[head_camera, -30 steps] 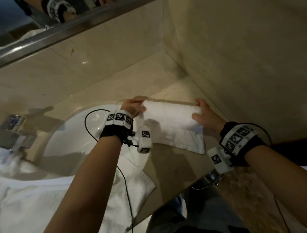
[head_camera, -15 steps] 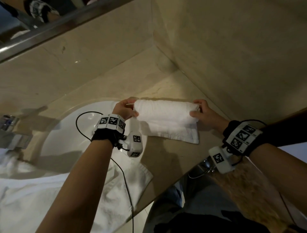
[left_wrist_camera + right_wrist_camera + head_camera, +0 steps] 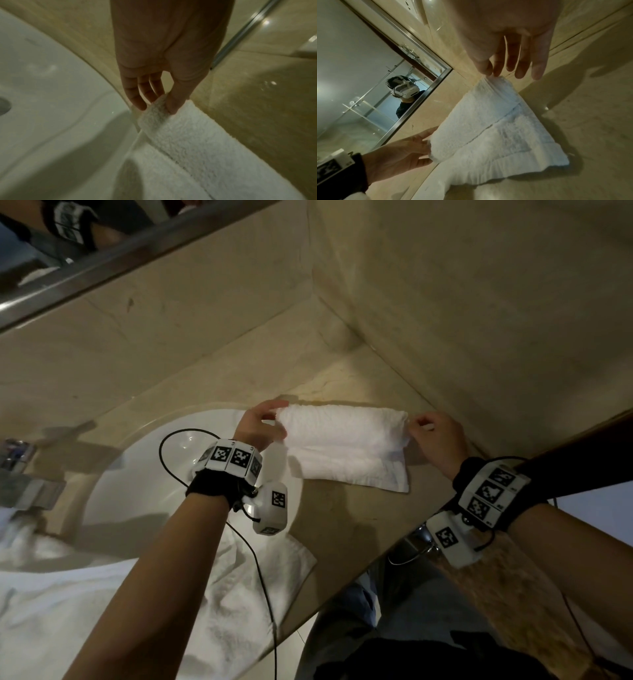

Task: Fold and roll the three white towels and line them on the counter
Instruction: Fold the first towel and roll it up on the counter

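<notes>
A white towel [image 3: 346, 440] lies on the beige counter [image 3: 342, 525] near the wall corner. Its far part is rolled into a thick tube and a flat tail [image 3: 356, 474] spreads toward me. My left hand [image 3: 274, 419] pinches the roll's left end; in the left wrist view the thumb and fingers of the left hand [image 3: 157, 106] nip the towel [image 3: 197, 142] there. My right hand [image 3: 416, 422] pinches the roll's right end. In the right wrist view the right hand [image 3: 491, 73] holds the edge of the towel [image 3: 479, 115] between thumb and forefinger, the other fingers straight.
More white towels [image 3: 102, 611] lie crumpled at the lower left, over the front rim of the white sink [image 3: 137, 474]. A faucet [image 3: 20, 474] stands at the far left. The mirror frame [image 3: 137, 251] and stone walls close off the counter's back and right.
The roll has taken up more of the towel, so the flat tail is shorter. Both hands have shifted from lying over the roll to pinching its two ends.
</notes>
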{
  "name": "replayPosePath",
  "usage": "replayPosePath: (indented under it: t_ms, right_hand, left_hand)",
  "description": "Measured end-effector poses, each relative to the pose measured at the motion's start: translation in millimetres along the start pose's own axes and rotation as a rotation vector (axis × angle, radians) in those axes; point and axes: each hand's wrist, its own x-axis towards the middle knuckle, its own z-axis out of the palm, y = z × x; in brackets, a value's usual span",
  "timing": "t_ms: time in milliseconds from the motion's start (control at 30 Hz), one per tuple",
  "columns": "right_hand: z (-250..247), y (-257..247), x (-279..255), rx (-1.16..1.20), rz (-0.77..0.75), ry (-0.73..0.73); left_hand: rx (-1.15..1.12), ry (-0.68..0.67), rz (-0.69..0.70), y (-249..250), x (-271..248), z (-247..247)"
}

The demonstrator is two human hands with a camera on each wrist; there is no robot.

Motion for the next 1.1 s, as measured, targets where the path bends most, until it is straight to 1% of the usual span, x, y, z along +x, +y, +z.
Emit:
replayPosePath:
  t_ms: [100, 133, 200, 300, 433, 533, 600, 700, 767, 800, 867, 933, 1100]
  right_hand:
    - [-1.4, -4.5, 2.5, -0.047, 0.013, 0.026]
    - [-1.0, -5.6, 4.2, -0.063, 0.019, 0.035]
    - [0.4, -8.2, 6.1, -0.099, 0.025, 0.06]
    - [4.6, -11.1, 6.6, -0.091, 0.008, 0.105]
    - [9.0, -13.5, 7.9, -0.057, 0.026, 0.095]
    - [4.4, -16.9, 14.3, -0.081, 0.061, 0.007]
    - [1.4, -18.6, 19.5, -0.116, 0.071, -0.058]
    - [0.4, -23.4, 25.6, -0.179, 0.045, -0.122]
    - [1.1, -25.9, 30.4, -0.126, 0.04, -0.153]
    - [1.2, -26.3, 33.2, -0.095, 0.051, -0.193]
    - [-1.1, -25.6, 37.1, -0.056, 0.072, -0.333]
    - [-4.7, -24.3, 37.9, -0.093, 0.004, -0.437]
    - [-14.3, -25.3, 32.1, -0.247, -0.095, -0.492]
  left_hand:
    - [0.18, -0.035, 0.059, 7.2, 1.2, 2.8]
    - [0.207, -0.048, 0.067, 8.4, 2.3, 2.8]
    - [0.172, -0.069, 0.068, 8.7, 6.1, 2.4]
    - [0.204, -0.059, 0.057, 6.8, 10.3, 1.6]
    - [0.218, -0.055, 0.04, 7.1, 11.0, 2.4]
    - [0.185, -0.054, 0.019, 7.9, 11.4, 1.7]
    - [0.191, -0.05, 0.029, 11.5, 10.0, 3.1]
    - [0.22, -0.036, 0.055, 14.7, 6.8, 5.8]
    - [0.209, -0.018, 0.062, 14.5, 4.7, 7.7]
    - [0.187, -0.013, 0.045, 14.4, 3.8, 8.8]
    - [0.147, 0.0, -0.019, 13.5, 3.2, 10.5]
    - [0.081, 0.001, -0.07, 10.9, 3.3, 10.4]
    - [-0.005, -0.047, -0.12, 3.7, 3.4, 6.3]
